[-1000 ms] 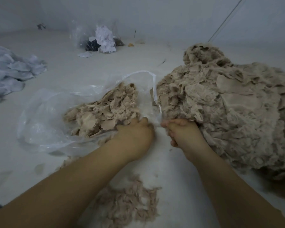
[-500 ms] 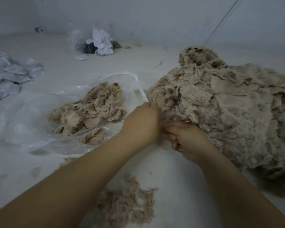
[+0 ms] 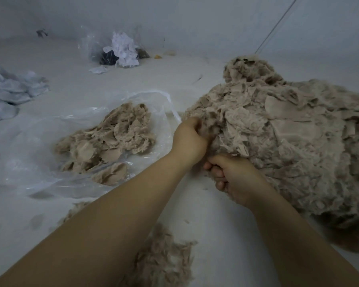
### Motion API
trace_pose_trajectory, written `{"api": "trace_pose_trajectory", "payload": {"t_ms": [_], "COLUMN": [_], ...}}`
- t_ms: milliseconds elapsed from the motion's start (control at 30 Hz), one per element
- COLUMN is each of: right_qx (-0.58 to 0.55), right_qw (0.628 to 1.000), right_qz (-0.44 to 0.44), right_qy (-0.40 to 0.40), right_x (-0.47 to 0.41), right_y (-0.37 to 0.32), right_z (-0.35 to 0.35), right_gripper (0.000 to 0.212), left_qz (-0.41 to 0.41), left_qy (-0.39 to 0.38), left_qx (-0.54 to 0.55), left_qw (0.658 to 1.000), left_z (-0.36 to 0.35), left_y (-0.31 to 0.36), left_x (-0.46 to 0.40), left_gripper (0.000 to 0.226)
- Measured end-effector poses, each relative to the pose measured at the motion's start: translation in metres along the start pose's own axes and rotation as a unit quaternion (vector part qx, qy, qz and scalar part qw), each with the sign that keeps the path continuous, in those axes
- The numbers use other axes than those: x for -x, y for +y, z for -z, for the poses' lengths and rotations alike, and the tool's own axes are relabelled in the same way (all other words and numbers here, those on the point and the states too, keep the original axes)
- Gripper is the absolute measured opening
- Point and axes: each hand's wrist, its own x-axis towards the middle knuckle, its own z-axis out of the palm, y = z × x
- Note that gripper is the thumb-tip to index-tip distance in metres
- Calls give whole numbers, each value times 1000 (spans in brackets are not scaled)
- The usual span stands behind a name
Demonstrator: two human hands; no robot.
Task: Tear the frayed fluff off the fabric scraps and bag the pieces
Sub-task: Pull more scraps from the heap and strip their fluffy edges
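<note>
- Fingers of the left hand (image 3: 190, 139): curled into the near left edge of the heap of unsorted scraps (image 3: 278, 146), gripping a tuft of it; the fingertips are buried in the fabric and which piece is held cannot be told.
- Fingers of the right hand (image 3: 234, 178): curled under against the palm at the foot of the same heap, just below the left hand; something appears to be clutched, but what exactly cannot be told.
- Heap of unsorted scraps: large, beige, ragged, spread on the pale work surface (image 3: 226, 224) to the right of centre.
- Clear plastic bag (image 3: 29, 158): laid flat and open to the left, with a mound of bagged pieces (image 3: 112, 139) inside; its mouth lies just beside the left hand.
- Torn-off fluff (image 3: 164, 264): gathered in a loose pile near the bottom edge, between the forearms.
- Step in hand, as judged: one scrap is being drawn from the heap for stripping.
- Advice: a single piece is best isolated before any pull, so that neighbours are not dragged out with it.
- Advice: the cloth body is best held firm in one hand while the frayed edge is pinched close to its root by the other and pulled away in short tugs.
- Advice: fluff is best dropped on the near pile, the cleaned piece passed left into the bag.
- Background items: a blue-grey cloth pile (image 3: 10, 94) at far left; a second bag of white and dark scraps (image 3: 120, 50) at the back.
</note>
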Motion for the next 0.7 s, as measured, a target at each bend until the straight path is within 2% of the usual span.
{"api": "trace_pose_trajectory", "payload": {"t_ms": [67,200,233,333,400,467,567,700], "right_qx": [-4,-58,-70,-86,-69,-47,-57,-69], "right_qw": [1000,998,997,996,997,998,998,997], "right_qz": [3,36,36,4,-6,8,6,0], "right_qy": [0,17,22,15,23,46,39,43], "right_x": [-1,-2,-3,-4,-4,-3,-1,-1], "right_y": [1,2,1,-2,-2,0,1,-1], "right_z": [0,-1,-2,-5,-5,-4,-3,-3], "right_gripper": [30,34,39,55,51,51,53,45], "left_qz": [24,61,100,239,255,217,136,116], "left_qy": [35,78,83,104,132,145,132,86], "left_qx": [7,103,154,309,341,327,232,211], "left_qw": [999,990,979,914,895,908,954,967], "left_z": [-2,-10,-14,-31,-41,-41,-22,12], "left_y": [1,-3,-2,2,2,1,-9,-24], "left_x": [0,23,30,47,57,68,82,107], "left_gripper": [37,42,42,37,34,28,20,19]}}
